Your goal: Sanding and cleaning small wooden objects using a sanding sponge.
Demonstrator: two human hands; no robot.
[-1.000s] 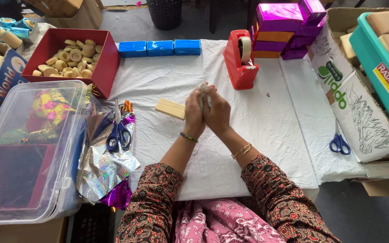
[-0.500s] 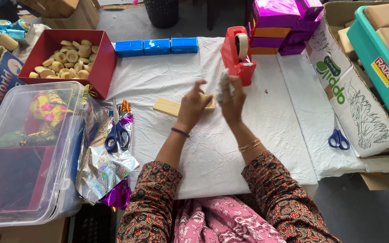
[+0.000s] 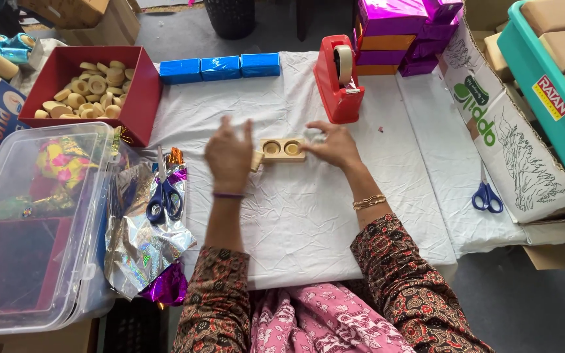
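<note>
A small wooden block (image 3: 282, 149) with two round hollows lies on the white cloth (image 3: 308, 216) in the middle of the table. My right hand (image 3: 336, 145) rests at the block's right end, its fingertips pinching that end. My left hand (image 3: 229, 157) hovers just left of the block with fingers spread and nothing in it; it is blurred. It partly covers a small wooden piece (image 3: 256, 159) at the block's left end. A red tape dispenser (image 3: 338, 82) stands just behind the block.
A red box of wooden rounds (image 3: 140, 98) sits at the back left, three blue wrapped boxes (image 3: 220, 67) beside it. Purple wrapped boxes (image 3: 400, 26) are back right. Blue scissors (image 3: 163, 196) lie on foil sheets (image 3: 142, 245) by a clear plastic bin (image 3: 34, 222). More scissors (image 3: 486, 196) lie right.
My hands were pressed together above the cloth, then rose toward the dispenser. Now they are apart and lower, the right on the block, the left spread open beside it.
</note>
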